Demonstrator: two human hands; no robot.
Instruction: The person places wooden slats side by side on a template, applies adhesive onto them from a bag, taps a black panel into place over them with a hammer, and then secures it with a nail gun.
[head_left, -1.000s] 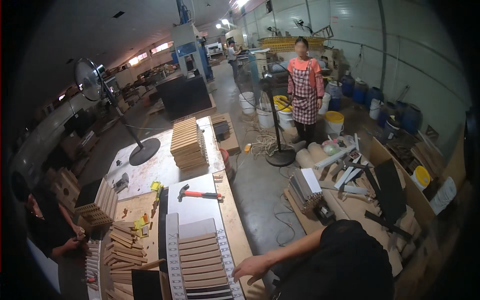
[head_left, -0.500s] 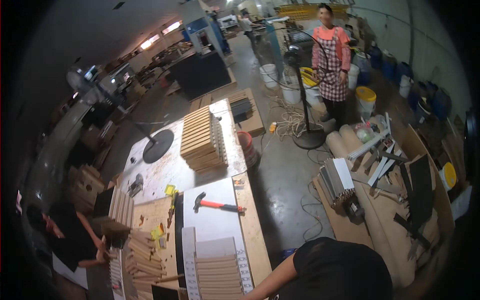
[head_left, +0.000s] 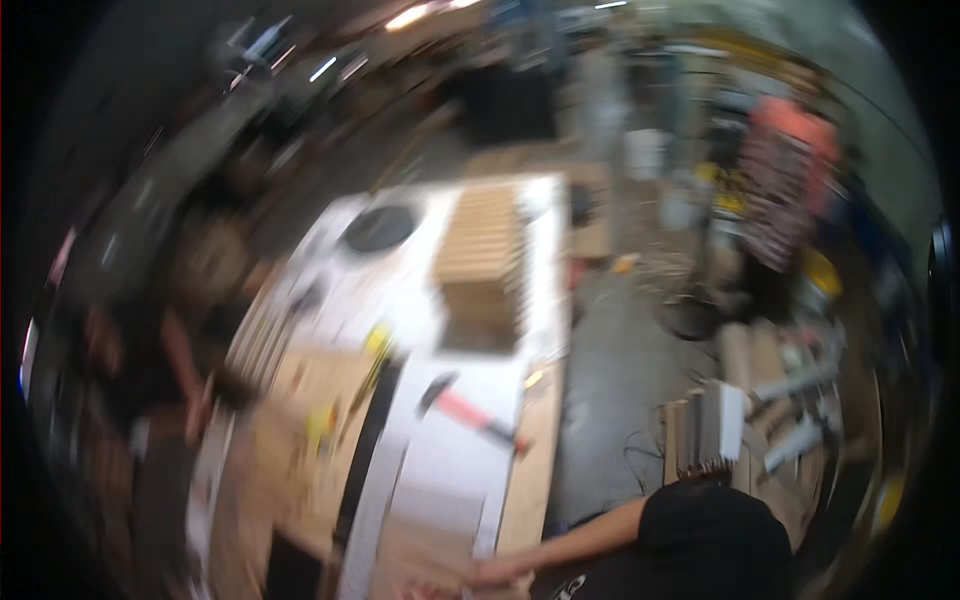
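Right hand [head_left: 494, 571]: located at the lower edge, beside the tan pieces [head_left: 425, 550] at the near end of the white sheet [head_left: 410, 440]; contact unconfirmed. Blur hides the fingers, so whether they are spread, narrowed or holding anything cannot be told. Left hand: not identifiable. The tan pieces' individual edges are likewise unreadable. Principal hazard, in this inspector's judgement: a sideways sweep of the right forearm could push the tan pieces out of line, since nothing visible clamps them. Secondary hazard: the red-handled hammer [head_left: 472, 413] lies loose on the white sheet, its handle end near the sheet's right edge; a snagged sleeve or tugged sheet could shift it. The slatted wooden stack [head_left: 480, 235] beyond appears unsecured and might topple if the white table [head_left: 400, 285] were knocked
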